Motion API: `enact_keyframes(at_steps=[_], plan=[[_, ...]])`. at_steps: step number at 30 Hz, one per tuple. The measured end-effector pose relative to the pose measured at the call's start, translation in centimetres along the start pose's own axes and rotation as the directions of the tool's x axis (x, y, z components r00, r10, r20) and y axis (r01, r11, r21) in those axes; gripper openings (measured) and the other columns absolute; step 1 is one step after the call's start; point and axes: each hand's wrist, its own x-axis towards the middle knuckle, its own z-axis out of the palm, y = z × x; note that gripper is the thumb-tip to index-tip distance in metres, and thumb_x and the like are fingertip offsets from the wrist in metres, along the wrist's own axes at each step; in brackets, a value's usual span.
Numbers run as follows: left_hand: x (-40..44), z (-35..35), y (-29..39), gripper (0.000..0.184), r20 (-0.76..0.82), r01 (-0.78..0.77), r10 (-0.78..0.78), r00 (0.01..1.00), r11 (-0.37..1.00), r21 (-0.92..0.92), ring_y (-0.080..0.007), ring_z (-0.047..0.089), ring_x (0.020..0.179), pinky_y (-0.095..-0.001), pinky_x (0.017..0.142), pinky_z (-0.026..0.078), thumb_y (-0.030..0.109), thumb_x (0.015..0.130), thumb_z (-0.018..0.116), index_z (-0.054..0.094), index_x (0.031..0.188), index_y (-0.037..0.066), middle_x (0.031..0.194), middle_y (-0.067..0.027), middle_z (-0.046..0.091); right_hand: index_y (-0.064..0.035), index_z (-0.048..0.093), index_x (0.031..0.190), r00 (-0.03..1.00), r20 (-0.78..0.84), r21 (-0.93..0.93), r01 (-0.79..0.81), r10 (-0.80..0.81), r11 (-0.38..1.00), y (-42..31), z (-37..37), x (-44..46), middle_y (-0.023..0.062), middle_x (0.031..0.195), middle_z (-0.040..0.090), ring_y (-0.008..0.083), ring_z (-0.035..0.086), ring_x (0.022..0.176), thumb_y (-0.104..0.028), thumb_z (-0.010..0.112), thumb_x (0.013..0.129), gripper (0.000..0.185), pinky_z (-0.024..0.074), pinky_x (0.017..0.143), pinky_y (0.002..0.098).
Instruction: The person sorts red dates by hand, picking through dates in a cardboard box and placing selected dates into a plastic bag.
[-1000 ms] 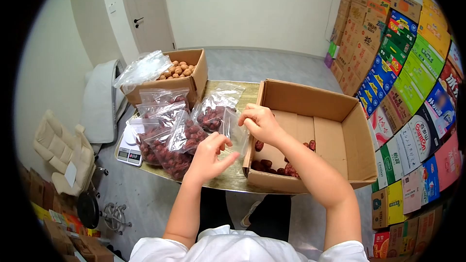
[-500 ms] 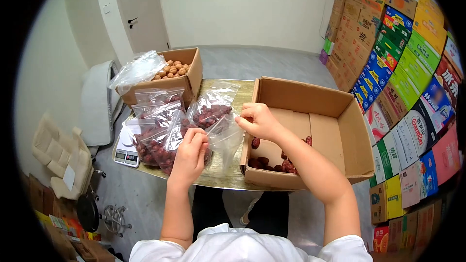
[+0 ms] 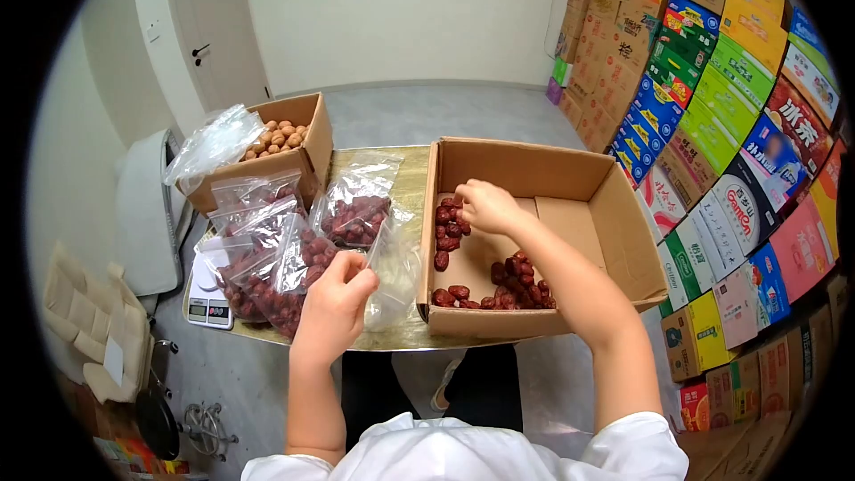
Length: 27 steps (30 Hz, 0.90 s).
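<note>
My left hand [image 3: 337,296] is closed in a pinch on the rim of a clear zip bag [image 3: 392,281], which hangs beside the cardboard box and looks empty. Inside that cardboard box [image 3: 628,278], my right hand [image 3: 487,207] has its fingers curled down at a cluster of dried red dates [image 3: 451,230]; its fingertips are partly hidden. More red dates [image 3: 517,287] lie along the near side of the box, some behind my right forearm. Left of the empty bag are several filled zip bags of red dates [image 3: 276,272] and another one [image 3: 356,214] farther back.
A white kitchen scale [image 3: 210,307] stands at the table's left edge. Behind it, a box of walnuts [image 3: 283,138] has loose clear plastic bags [image 3: 209,147] on top. Stacked cartons [image 3: 704,134] line the right side; a beige chair [image 3: 93,316] stands at left.
My right hand has left the zip bag's rim and moved into the box to the dates. My left hand keeps hold of the bag. The whole view has shifted slightly.
</note>
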Motion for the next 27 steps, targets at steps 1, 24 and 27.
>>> enact_keyframes(at_steps=[1,24,27], plan=[[-0.1,0.2,0.0,0.015,0.004,-0.004,0.004,1.0,1.0,0.012,-0.0318,0.061,0.079,-0.0349,0.069,0.05,-0.01,0.08,0.061,0.056,0.09,-0.001,0.097,-0.015,0.055,-0.0115,0.062,0.121,0.999,0.041,-0.034,-0.022,0.024,0.999,0.7,1.6,0.1,0.0148,0.12,0.061,0.0333,0.059,0.114,-0.024,0.071,0.083,0.041,0.0516,0.096,0.0457],[-1.9,1.9,-2.3,0.011,-0.131,0.062,-0.076,0.988,0.992,-0.107,-0.0326,0.063,0.073,-0.038,0.064,0.051,-0.007,0.082,0.063,0.058,0.09,-0.002,0.098,-0.0164,0.057,-0.0175,0.054,0.14,0.918,0.395,-0.006,0.014,-0.011,1.0,2.6,5.1,3.3,0.02,0.14,0.052,0.042,0.05,0.127,-0.042,0.066,0.091,0.056,0.0441,0.106,0.0477],[-1.6,2.0,-1.7,0.011,-0.113,0.069,-0.087,0.99,0.987,-0.148,-0.0331,0.062,0.074,-0.038,0.065,0.051,-0.007,0.083,0.063,0.058,0.091,-0.002,0.098,-0.0162,0.057,-0.0174,0.057,0.135,0.881,0.465,0.091,0.049,-0.086,0.995,2.9,4.8,1.2,0.0184,0.133,0.054,0.0413,0.054,0.121,-0.035,0.069,0.091,0.049,0.0453,0.103,0.0472]])
